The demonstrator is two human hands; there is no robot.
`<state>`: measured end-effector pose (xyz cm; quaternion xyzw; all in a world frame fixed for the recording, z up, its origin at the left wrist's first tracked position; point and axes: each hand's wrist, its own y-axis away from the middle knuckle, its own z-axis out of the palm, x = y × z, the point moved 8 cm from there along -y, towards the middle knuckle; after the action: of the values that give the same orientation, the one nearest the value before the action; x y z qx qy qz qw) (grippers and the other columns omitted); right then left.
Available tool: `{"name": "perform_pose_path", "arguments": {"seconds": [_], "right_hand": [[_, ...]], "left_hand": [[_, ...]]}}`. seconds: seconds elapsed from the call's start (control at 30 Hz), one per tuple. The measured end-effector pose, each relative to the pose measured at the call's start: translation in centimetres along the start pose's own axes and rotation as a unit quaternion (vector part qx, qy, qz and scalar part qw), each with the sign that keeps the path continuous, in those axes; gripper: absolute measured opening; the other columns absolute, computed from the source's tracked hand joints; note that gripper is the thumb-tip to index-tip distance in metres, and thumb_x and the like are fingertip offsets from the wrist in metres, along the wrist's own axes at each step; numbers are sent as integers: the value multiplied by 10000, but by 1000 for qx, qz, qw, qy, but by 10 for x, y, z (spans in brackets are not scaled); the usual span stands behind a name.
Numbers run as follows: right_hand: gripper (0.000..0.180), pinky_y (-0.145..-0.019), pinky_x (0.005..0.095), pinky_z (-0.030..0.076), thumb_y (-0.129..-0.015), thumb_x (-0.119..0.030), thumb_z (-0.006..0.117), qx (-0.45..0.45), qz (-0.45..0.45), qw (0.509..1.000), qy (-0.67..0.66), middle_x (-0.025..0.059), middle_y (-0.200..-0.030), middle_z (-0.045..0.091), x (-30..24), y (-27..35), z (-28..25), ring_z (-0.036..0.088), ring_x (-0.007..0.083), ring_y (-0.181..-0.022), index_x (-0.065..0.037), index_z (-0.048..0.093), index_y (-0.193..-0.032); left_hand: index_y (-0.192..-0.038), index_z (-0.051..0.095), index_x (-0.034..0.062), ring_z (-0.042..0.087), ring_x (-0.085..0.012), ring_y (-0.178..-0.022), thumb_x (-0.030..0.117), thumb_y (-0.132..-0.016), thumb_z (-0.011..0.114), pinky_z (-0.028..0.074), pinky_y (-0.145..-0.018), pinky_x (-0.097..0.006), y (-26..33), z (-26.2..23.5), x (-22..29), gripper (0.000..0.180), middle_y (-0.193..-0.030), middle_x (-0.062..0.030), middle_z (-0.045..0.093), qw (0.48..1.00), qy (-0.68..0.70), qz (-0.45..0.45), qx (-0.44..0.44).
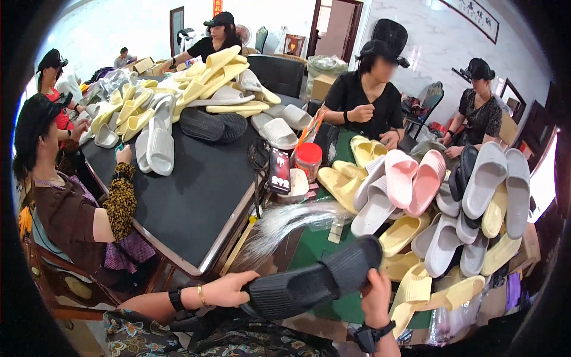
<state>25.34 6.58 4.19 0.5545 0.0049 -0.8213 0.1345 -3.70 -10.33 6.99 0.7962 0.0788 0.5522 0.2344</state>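
At lower centre, fingers of the left hand [231, 290] and right hand [376, 297] pinch opposite ends of black ribbed slip-on footwear [303, 284]. Two rounded pink slippers [428, 183] rest beyond.

Black with lines on the near slipper [352, 268], green on the table top [344, 309] around it, and bright red on the jar lid [308, 153] past it. Up and to the right of the near slipper, pink on two slippers [429, 185], light grey on some slippers [485, 181], and soft yellow on more slippers [404, 233]. Left of the near slipper, black and yellow spots on a sleeve [122, 205], brown on a shirt [65, 208], and blue and tan flowers on dark cloth [137, 334].
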Motion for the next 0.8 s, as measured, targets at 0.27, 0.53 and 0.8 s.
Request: {"name": "perform_pose_path", "arguments": {"seconds": [0.27, 0.53, 0.8], "right_hand": [[376, -935, 326, 456, -876, -145, 511, 50, -153, 985, 65, 91, -1173, 609, -110, 1, -57, 599, 213, -1045, 9, 540, -1218], [511, -938, 321, 432, -910, -231, 560, -74, -61, 905, 415, 134, -1181, 565, 3, -33, -1, 552, 217, -1038, 23, 440, -1337], [521, -1067, 419, 313, -901, -299, 576, -39, -135, 859, 492, 214, -1330, 484, 38, 3, -16, 437, 357, -1233, 8, 483, -1312]], "left_hand": [[-1097, 591, 122, 627, -356, -875, 60, -739, 489, 495, -773, -459, -5, -57, 80, 377, -930, -149, 657, 903, -344, 221, 134], [-1186, 599, 120, 564, -333, -1069, 168, -813, 592, 470, -896, -433, -100, -9, 108, 376, -1152, -147, 590, 856, -360, 292, 231], [-1428, 332, 107, 293, -468, -1330, 393, -831, 679, 299, -1090, -508, -73, 56, 2, 748, -1468, -241, 275, 902, -270, 210, 263]]}}
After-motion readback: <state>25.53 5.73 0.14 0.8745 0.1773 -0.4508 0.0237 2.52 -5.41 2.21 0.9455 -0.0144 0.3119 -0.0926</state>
